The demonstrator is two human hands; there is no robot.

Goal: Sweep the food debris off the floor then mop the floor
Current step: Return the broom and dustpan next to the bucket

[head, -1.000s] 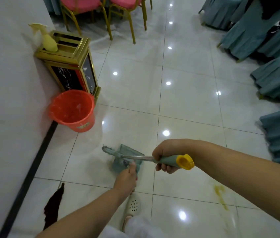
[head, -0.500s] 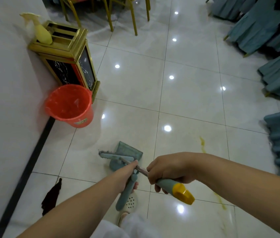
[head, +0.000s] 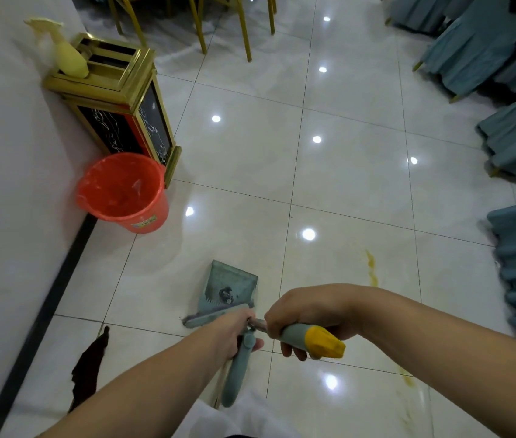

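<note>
Glossy white floor tiles (head: 345,172) are seen, a yellow stain (head: 372,270) just beyond the right wrist. The grey dustpan (head: 229,287), debris inside, is held low by its handle in the left hand (head: 231,331). The broom handle (head: 310,339) is clenched in the right hand (head: 307,311).

Glossy tile floor (head: 345,172): orange bucket (head: 123,192) beside gold bin (head: 117,99); dustpan (head: 229,287), yellow streak (head: 371,268) right of bucket.

One dustpan (head: 229,287), one broom (head: 308,338), one orange bucket (head: 124,192), one spray bottle (head: 67,55), two hands, one dark rag (head: 87,369)
</note>
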